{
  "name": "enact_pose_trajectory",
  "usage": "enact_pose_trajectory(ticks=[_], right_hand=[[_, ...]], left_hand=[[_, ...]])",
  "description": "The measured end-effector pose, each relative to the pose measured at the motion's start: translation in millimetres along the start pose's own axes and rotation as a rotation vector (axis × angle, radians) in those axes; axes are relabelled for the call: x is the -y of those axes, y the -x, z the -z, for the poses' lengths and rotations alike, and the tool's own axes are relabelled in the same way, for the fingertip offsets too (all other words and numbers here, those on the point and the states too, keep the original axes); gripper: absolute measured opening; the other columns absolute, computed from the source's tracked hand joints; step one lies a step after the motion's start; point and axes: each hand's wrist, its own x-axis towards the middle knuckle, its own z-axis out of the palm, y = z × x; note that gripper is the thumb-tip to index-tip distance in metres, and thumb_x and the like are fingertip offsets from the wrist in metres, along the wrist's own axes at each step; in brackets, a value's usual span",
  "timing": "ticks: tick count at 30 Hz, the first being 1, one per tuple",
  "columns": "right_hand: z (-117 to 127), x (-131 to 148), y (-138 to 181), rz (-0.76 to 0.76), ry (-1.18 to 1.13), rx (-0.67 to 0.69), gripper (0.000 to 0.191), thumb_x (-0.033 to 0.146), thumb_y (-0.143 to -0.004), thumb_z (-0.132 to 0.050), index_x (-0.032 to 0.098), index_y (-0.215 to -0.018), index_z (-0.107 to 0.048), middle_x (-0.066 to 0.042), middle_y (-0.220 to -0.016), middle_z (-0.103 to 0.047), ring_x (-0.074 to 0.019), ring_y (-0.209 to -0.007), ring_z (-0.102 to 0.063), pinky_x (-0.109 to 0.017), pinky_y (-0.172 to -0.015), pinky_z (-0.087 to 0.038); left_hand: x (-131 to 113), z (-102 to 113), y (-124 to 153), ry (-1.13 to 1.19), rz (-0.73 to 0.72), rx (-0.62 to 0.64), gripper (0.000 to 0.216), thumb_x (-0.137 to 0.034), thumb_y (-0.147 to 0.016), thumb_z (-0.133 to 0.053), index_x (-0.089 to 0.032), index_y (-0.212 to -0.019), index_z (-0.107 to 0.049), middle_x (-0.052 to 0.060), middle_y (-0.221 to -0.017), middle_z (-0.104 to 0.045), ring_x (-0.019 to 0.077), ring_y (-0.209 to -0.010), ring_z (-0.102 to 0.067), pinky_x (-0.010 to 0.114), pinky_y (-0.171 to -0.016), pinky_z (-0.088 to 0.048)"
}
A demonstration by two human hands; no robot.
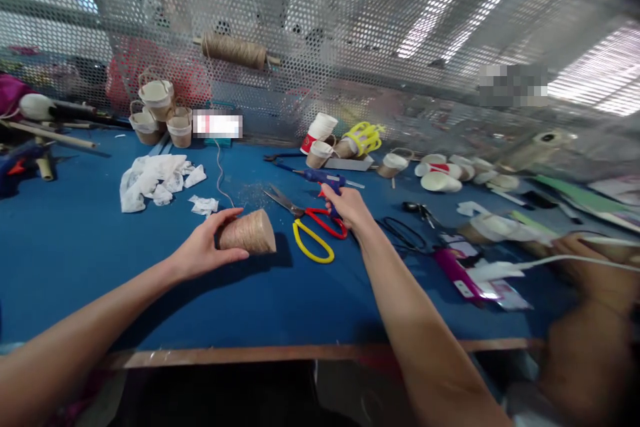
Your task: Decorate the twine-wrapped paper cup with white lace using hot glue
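My left hand (213,247) is closed around a paper cup (249,233) wound with brown twine, tilted on its side just above the table. A strand of twine (220,173) runs from near the cup toward the back. In my right hand (347,205) is a blue glue gun (320,177), its nozzle pointing left; my fingers wrap its handle by the red trigger. Scissors (299,212) with one red and one yellow handle loop lie with blades apart on the blue table (200,313), between my hands.
White crumpled scraps (153,180) lie at left, near finished twine baskets (156,100). A twine spool (234,51) hangs on the mesh panel (300,0). White cups (323,125) and pliers (273,157) sit behind. At right are a black cable (403,235) and another person's blurred arm (590,333).
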Motion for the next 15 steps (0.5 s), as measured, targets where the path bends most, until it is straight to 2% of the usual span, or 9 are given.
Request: enact_pose_trajectory(ticks=[3,9,15], right_hand=[[-4.8,-5.3,-14.4,-0.031,0.159,-0.007,0.032,0.030,-0.088,-0.053,0.016,-0.116,-0.052,-0.008,-0.115,-0.056,-0.0202,-0.096,-0.058,-0.041,-0.079,-0.050],[-10.4,-1.2,-22.3,0.012,0.468,-0.059,0.030,0.030,-0.088,-0.052,0.016,-0.115,-0.053,-0.008,-0.115,-0.056,-0.0205,-0.096,-0.058,-0.040,-0.080,-0.050],[-17.5,0.6,-18.9,0.034,0.655,-0.075,0.030,0.030,-0.088,-0.052,0.016,-0.115,-0.053,-0.008,-0.115,-0.056,-0.0202,-0.096,-0.058,-0.040,-0.080,-0.050]], left_hand=[[-3.9,0.4,-0.2,-0.047,0.019,0.027,0.057,-0.041,-0.069,-0.064,-0.013,-0.116,-0.049,0.013,-0.114,-0.059,0.0254,-0.104,-0.056,0.041,-0.091,-0.043],[-9.7,2.6,-1.5,-0.211,0.093,0.020,0.052,-0.051,-0.069,-0.061,-0.012,-0.104,-0.057,0.010,-0.094,-0.066,0.0239,-0.083,-0.062,0.036,-0.072,-0.049],[-8.2,-0.6,-2.1,-0.322,0.126,-0.003,0.054,-0.057,-0.070,-0.057,-0.011,-0.100,-0.059,0.011,-0.089,-0.065,0.0247,-0.078,-0.062,0.035,-0.066,-0.048]])
